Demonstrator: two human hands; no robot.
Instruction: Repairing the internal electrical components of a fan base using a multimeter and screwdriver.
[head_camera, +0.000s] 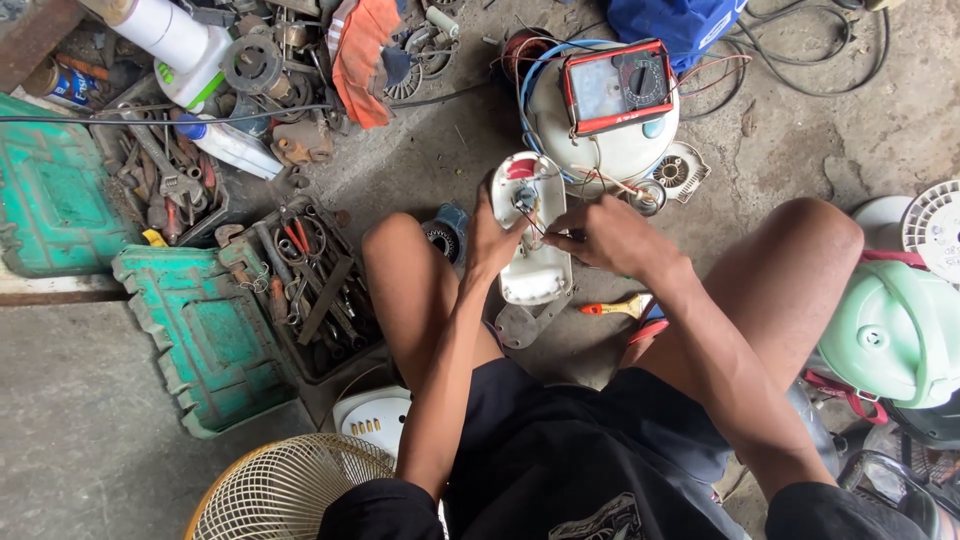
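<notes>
My left hand grips the left edge of a white plastic fan housing part, held upright above the concrete floor between my knees. Inside its upper end sit a small switch and thin wires. My right hand pinches those wires at the part's right side, fingers closed on them. A red-framed analogue meter rests on a white round appliance body just beyond my hands, with coloured leads trailing around it.
A green open toolbox with pliers and wrenches lies to the left. A fan grille sits near my left leg. A pale green fan body stands right. A brush lies under my right arm. Scrap parts crowd the top left.
</notes>
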